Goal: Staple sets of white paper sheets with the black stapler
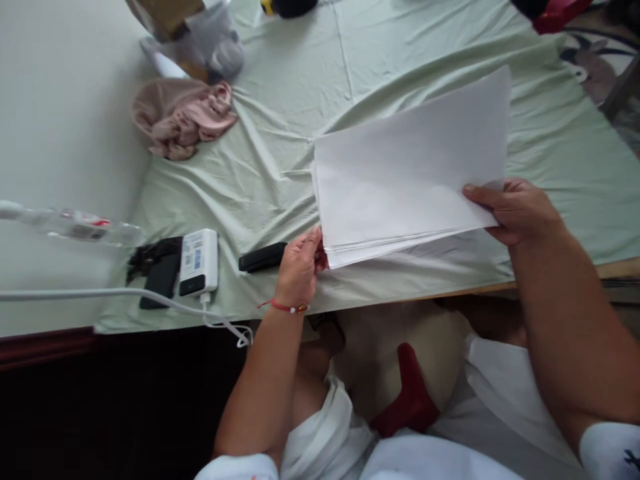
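Note:
A stack of white paper sheets (pixel 405 167) is lifted at a slant above a surface covered with a pale green sheet (pixel 280 120). My right hand (pixel 515 210) grips the stack's near right corner, thumb on top. My left hand (pixel 300 263) pinches the near left corner, where something small and red shows between the fingers. A red string bracelet circles my left wrist. A black oblong object, perhaps a stapler (pixel 263 257), lies just left of my left hand.
A white power bank (pixel 199 262) with a white cable sits by a black device (pixel 157 270) near the front left edge. A pink crumpled cloth (pixel 183 119) and a plastic bag (pixel 210 40) lie at the back left. A clear bottle (pixel 75 225) lies at far left.

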`<action>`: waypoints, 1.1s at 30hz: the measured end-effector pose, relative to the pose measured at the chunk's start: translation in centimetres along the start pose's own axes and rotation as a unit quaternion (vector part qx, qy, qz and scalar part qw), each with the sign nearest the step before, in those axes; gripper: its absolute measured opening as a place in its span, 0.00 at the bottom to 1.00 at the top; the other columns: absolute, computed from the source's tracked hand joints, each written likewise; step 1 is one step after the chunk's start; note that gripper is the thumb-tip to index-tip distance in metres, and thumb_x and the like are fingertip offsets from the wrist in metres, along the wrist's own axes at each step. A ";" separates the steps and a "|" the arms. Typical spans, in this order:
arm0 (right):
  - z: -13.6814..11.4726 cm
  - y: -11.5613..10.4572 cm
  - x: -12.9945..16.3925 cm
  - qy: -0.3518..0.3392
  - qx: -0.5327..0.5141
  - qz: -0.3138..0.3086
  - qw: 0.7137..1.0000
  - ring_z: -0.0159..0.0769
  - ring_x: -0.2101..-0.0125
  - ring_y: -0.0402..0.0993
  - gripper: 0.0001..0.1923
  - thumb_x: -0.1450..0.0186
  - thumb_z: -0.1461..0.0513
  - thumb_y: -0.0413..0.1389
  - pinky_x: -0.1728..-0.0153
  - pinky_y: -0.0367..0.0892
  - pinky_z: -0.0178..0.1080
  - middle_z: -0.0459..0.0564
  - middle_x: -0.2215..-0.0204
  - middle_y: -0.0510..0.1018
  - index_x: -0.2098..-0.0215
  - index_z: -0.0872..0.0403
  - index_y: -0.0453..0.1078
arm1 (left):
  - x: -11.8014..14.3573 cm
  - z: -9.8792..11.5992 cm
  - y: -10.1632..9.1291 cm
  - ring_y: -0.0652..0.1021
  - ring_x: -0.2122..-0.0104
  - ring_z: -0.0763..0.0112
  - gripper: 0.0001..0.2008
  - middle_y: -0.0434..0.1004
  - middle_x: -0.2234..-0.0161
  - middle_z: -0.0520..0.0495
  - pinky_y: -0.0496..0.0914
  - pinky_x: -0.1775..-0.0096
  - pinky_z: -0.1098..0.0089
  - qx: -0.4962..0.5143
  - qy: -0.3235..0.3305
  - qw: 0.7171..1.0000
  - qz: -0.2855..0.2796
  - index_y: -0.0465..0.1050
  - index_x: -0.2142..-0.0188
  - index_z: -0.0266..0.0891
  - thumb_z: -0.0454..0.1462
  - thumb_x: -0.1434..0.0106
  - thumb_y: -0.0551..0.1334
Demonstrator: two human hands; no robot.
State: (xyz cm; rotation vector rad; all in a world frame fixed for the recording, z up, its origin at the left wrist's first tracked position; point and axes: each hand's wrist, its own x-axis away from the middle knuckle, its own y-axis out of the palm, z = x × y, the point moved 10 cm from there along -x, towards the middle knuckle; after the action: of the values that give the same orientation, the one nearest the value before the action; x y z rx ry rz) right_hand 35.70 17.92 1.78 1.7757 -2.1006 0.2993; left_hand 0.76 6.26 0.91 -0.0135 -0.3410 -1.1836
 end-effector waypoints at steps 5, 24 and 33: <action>-0.8 -0.7 0.5 0.001 -0.001 0.033 0.999 0.30 0.77 0.74 0.11 0.37 0.73 0.65 0.75 0.74 0.34 0.47 0.73 0.83 0.75 0.54 0.78 | 0.0 -0.3 0.9 0.64 0.83 0.83 0.23 0.71 0.79 0.57 0.58 0.82 0.78 -0.012 -0.018 0.999 -0.033 0.76 0.70 0.37 0.45 0.58 0.83; -0.6 0.0 0.2 -0.058 0.010 -0.049 0.997 0.32 0.75 0.73 0.11 0.49 0.65 0.75 0.74 0.74 0.36 0.48 0.73 0.83 0.75 0.53 0.77 | -0.6 -0.8 1.2 0.87 0.57 0.57 0.24 0.88 0.64 0.43 0.82 0.53 0.60 0.049 0.010 0.999 -0.019 0.81 0.64 0.41 0.57 0.45 0.77; -2.7 1.8 0.9 -0.254 0.045 -0.182 0.949 0.42 0.54 0.81 0.17 0.51 0.65 0.77 0.42 0.75 0.51 0.48 0.57 0.87 0.64 0.50 0.83 | -0.1 3.9 -2.1 0.85 0.53 0.63 0.19 0.87 0.65 0.49 0.76 0.41 0.61 -0.024 0.207 0.978 0.018 0.82 0.67 0.43 0.49 0.50 0.82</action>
State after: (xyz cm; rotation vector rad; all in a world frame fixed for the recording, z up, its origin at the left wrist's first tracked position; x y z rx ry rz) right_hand 34.20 18.48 4.80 2.4499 -2.0253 -0.1890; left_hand -2.19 6.31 4.21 0.1823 0.0547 -1.1270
